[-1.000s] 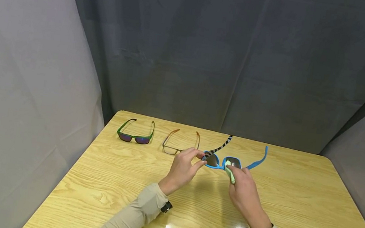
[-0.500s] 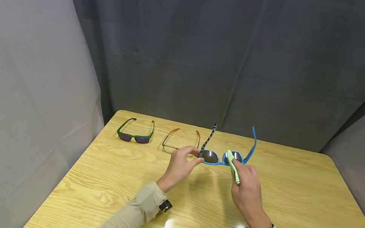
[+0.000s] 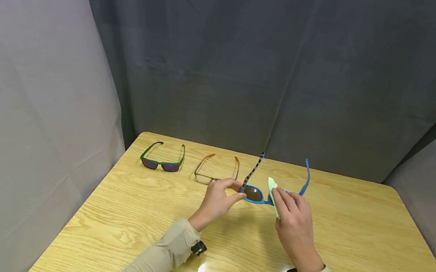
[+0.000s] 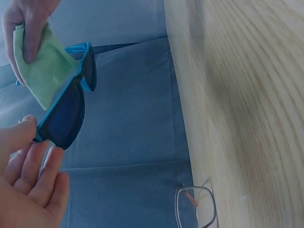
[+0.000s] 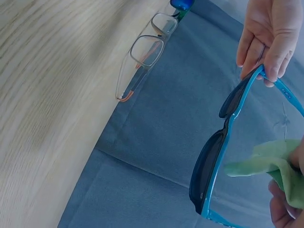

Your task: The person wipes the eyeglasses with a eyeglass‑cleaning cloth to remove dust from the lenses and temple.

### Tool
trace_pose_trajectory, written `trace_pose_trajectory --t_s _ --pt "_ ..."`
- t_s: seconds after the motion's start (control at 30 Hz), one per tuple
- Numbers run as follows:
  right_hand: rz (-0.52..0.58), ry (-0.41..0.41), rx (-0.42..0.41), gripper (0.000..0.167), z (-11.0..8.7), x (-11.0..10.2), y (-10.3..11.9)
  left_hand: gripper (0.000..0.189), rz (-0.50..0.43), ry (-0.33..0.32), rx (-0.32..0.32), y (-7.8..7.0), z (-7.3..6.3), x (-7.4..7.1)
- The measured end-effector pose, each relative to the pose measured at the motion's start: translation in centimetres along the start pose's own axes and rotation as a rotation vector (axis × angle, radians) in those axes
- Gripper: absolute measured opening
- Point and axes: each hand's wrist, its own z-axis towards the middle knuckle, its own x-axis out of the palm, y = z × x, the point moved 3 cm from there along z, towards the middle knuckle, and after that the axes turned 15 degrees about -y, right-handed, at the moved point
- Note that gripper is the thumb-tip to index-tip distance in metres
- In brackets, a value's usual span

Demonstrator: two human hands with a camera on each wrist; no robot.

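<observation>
Blue-framed sunglasses (image 3: pixel 253 194) with dark lenses are held up over the table, their arms unfolded and pointing away; one arm is striped black. My left hand (image 3: pixel 216 201) pinches the frame at its left corner, between thumb and fingers, as the left wrist view also shows. A folded light green cloth (image 4: pixel 46 69) is gripped in my right hand (image 3: pixel 295 222), by the right lens. That hand and the cloth hide most of the right lens in the head view. On the inner side of the frame the cloth (image 5: pixel 254 166) is close; I cannot tell whether it touches.
Thin-framed eyeglasses (image 3: pixel 203 179) with orange arm tips lie just beyond my left hand. Farther left on the wooden table (image 3: pixel 142 222) are green-framed sunglasses (image 3: pixel 160 165). A dark curtain (image 3: pixel 226 64) hangs behind the table; paler cloth walls (image 3: pixel 36 86) flank it.
The blue sunglasses have turned, their arms swinging left and up, then dropping slightly. The cloth has shifted at the right lens, and my right fingers now extend further over it.
</observation>
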Motion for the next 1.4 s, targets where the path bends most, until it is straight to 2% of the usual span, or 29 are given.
trace_pose_trajectory --t_s 0.1,0.27,0.33,0.6,0.73,0.9,1.07,1.4 --pt "-0.018 0.042 -0.009 0.060 -0.2 0.1 -0.1 0.021 0.009 0.008 0.018 -0.1 -0.1 0.1" --pt "-0.041 0.209 -0.010 0.056 -0.8 0.4 -0.2 0.022 0.009 0.005 0.026 -0.4 -0.2 0.1" --pt "-0.031 0.247 -0.004 0.054 -1.0 0.5 -0.2 0.022 0.001 0.004 0.028 -0.4 -0.2 0.1" --pt "0.013 0.283 -0.001 0.058 -1.5 0.6 -0.2 0.021 -0.019 0.015 0.041 -0.3 -0.3 0.1" --pt "0.028 0.311 0.007 0.062 -1.5 0.6 -0.1 0.022 -0.027 0.012 0.076 -0.4 -0.3 0.1" --pt "0.025 0.341 0.002 0.058 -1.3 0.6 0.0 0.022 -0.026 -0.002 0.130 -0.5 -0.3 0.1" --pt "0.023 0.352 0.004 0.054 -1.2 0.6 0.1 0.022 -0.029 -0.022 0.141 -0.5 -0.3 0.1" --pt "-0.004 0.400 0.003 0.054 -0.9 0.7 0.3 0.022 -0.061 -0.001 0.190 -0.6 -0.5 0.3"
